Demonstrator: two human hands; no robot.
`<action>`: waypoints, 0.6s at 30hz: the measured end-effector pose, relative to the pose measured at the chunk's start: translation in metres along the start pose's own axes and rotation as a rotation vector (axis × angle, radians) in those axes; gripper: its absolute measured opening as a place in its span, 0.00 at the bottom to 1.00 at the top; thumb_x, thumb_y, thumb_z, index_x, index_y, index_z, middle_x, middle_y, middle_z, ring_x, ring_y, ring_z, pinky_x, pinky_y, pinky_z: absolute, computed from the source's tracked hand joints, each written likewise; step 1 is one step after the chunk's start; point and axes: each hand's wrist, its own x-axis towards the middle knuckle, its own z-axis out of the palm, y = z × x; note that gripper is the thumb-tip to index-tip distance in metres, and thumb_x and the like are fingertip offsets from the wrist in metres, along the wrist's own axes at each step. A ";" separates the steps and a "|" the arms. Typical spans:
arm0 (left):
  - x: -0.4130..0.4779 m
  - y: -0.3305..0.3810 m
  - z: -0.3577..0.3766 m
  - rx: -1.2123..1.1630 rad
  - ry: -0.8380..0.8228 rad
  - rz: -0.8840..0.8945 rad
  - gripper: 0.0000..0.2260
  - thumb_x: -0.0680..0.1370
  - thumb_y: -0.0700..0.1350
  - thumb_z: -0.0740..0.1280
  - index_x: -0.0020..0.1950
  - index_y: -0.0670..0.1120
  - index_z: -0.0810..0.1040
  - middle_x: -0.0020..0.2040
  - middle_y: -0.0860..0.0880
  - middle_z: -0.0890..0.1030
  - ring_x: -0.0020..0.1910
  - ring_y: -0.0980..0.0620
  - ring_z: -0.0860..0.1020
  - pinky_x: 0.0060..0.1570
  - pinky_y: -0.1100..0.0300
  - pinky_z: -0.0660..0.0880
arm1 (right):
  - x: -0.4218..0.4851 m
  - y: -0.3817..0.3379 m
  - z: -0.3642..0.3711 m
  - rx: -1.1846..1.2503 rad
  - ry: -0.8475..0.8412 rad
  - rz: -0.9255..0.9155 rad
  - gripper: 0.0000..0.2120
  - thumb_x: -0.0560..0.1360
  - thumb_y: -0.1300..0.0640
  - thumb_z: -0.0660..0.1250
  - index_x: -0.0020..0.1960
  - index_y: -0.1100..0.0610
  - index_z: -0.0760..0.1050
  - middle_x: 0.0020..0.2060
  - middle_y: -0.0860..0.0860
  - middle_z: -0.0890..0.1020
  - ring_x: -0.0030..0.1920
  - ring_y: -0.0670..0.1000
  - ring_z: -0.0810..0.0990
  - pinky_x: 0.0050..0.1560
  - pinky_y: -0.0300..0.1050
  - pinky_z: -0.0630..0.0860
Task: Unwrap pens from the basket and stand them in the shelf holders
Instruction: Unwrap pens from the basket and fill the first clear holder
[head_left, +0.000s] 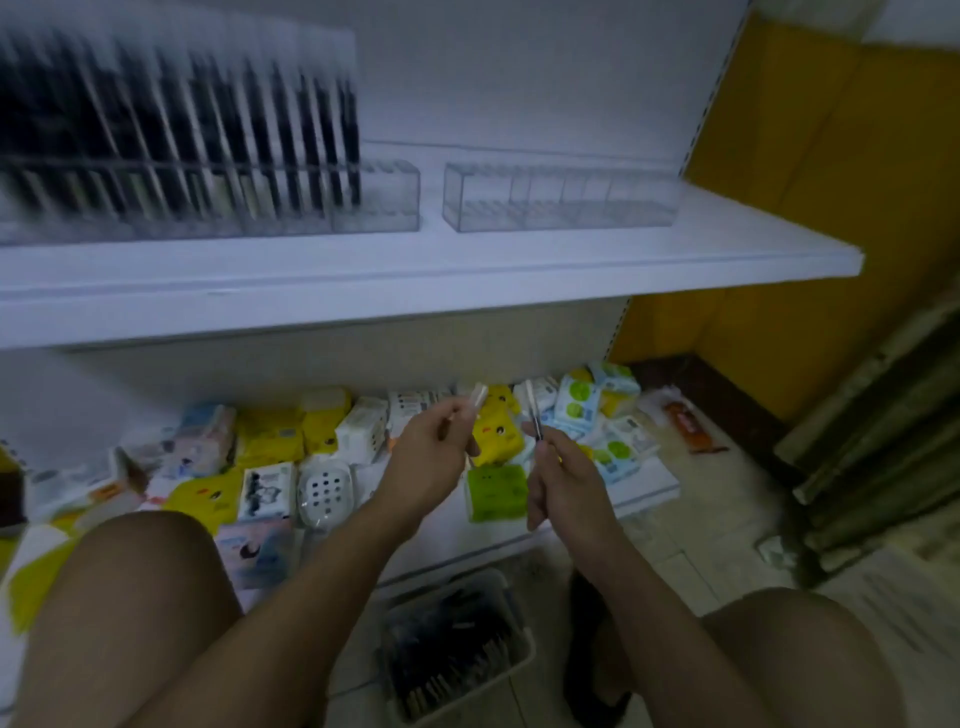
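Observation:
My left hand (431, 457) pinches a clear plastic wrapper (477, 400) pulled off to the upper right of its fingers. My right hand (558, 483) grips a dark pen (534, 415) that points upward, its top end pale. The two hands are a short way apart in front of the lower shelf. On the floor between my knees, a white basket (511, 597) holds several dark wrapped pens. On the white upper shelf (415, 291), clear holders on the left (182, 202) are filled with dark upright pens, and a clear holder on the right (558, 200) stands empty.
The lower shelf carries several packs of tissues in yellow, white and green (493, 488) and a white soap dish (324, 488). A yellow wall (831, 182) stands to the right, with stacked flat cardboard (883, 441) leaning at the far right. My bare knees frame the basket.

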 end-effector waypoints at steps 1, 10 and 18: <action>-0.001 0.012 -0.003 -0.047 0.002 0.020 0.07 0.82 0.46 0.60 0.49 0.49 0.77 0.37 0.48 0.78 0.30 0.56 0.73 0.31 0.61 0.71 | 0.001 -0.012 0.002 0.030 0.013 -0.034 0.11 0.84 0.58 0.53 0.59 0.56 0.73 0.24 0.49 0.70 0.23 0.49 0.68 0.27 0.44 0.71; 0.003 0.107 -0.041 -0.222 0.072 0.227 0.09 0.81 0.46 0.62 0.52 0.45 0.81 0.34 0.51 0.76 0.33 0.56 0.73 0.33 0.62 0.72 | 0.008 -0.109 0.023 -0.057 0.030 -0.333 0.10 0.83 0.51 0.54 0.54 0.52 0.73 0.30 0.52 0.65 0.27 0.49 0.61 0.27 0.43 0.61; 0.028 0.168 -0.085 -0.290 0.054 0.240 0.07 0.74 0.40 0.71 0.52 0.46 0.84 0.48 0.55 0.85 0.50 0.55 0.82 0.52 0.60 0.79 | 0.041 -0.184 0.035 -0.063 0.166 -0.511 0.05 0.78 0.55 0.66 0.50 0.50 0.81 0.45 0.43 0.84 0.46 0.40 0.80 0.45 0.31 0.75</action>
